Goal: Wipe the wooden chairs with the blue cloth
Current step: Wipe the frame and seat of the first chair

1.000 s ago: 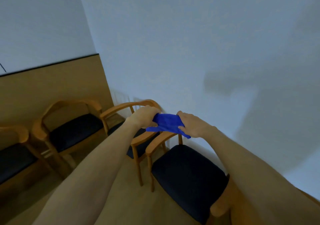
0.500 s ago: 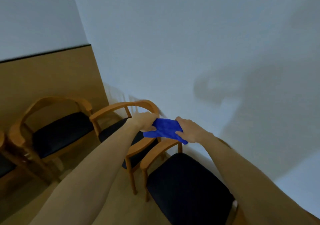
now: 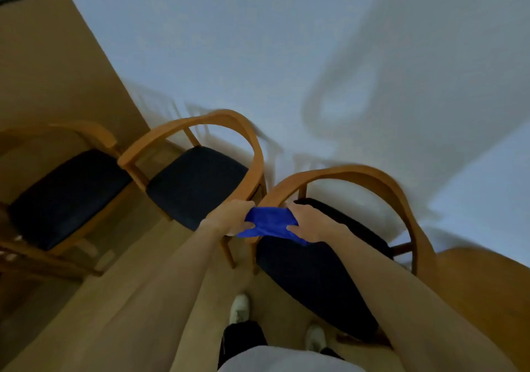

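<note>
Risk, cloth: we judge the bunched bright blue cloth (image 3: 269, 224) could slip from one grip if the two hands pull against each other; a loose end would then drag over the dark padded seat rather than the wood
Risk, chair: pressing hard on the front end of an armrest could tip or shift the light frame; the two nearer chairs stand just beside each other, so a shove might knock one into the other
Risk, coverage: the frame is smeared by head motion, so we cannot tell whether the cloth lies flat on wood; a wadded cloth would skip parts of the curved rail
Left hand (image 3: 232, 218): fingers curled round the left end of the cloth, near the front tip of the middle curved light-wood armchair (image 3: 200, 125); contact with that armrest cannot be told
Right hand (image 3: 308, 222): fingers and thumb closed on the right end of the cloth, above the left armrest tip of the nearest curved light-wood armchair (image 3: 358, 173)
Cloth position: stretched between both hands, over the gap where the two armrest ends meet
Third wooden armchair (image 3: 86, 130): at far left, untouched
Stage: we judge wiping of the armrest ends is under way, with most rails left
</note>
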### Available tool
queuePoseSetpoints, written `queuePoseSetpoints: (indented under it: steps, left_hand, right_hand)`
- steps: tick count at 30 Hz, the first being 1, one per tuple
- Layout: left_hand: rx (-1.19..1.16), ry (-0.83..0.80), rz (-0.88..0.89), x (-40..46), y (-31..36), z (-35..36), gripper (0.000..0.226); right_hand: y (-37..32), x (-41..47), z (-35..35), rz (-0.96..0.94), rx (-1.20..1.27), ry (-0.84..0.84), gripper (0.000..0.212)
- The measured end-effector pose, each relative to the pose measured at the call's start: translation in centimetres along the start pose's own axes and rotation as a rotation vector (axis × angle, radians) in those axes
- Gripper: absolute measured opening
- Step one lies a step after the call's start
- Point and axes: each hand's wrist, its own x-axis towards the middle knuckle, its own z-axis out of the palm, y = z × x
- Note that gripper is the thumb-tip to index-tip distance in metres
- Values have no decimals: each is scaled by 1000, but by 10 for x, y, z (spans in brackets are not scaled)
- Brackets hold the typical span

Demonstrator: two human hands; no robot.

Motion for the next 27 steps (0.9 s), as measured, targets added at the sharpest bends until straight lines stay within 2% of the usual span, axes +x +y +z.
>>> queuePoseSetpoints:
  steps: [5, 10, 15, 17, 22, 23, 25, 27]
  left_hand:
    - [-76, -56, 101, 17, -50, 17, 21]
    - [-80, -61, 177, 35, -76, 24, 23]
    - [-203, -111, 101, 55, -84, 43, 29]
    - [-247, -187, 92, 61, -82, 45, 33]
    - [-337, -556, 63, 69, -81, 37, 54]
    - [-399, -595, 49, 70, -80, 34, 61]
    - [-666, -651, -17, 70, -75, 27, 77]
    - [-926, -649, -50, 71, -69, 20, 78]
  right_hand:
    - [-15, 21, 41, 176, 134, -74, 33]
    - [-28, 40, 78, 301, 257, 42, 27]
    - [-22, 48, 98, 456, 398, 39, 35]
    - [-17, 46, 97, 423, 416, 54, 33]
    - [-19, 48, 84, 176, 322, 151, 43]
    - [-20, 50, 78, 139, 295, 160, 43]
    - [-24, 56, 69, 86, 265, 162, 43]
    - [-28, 63, 61, 39, 232, 137, 46]
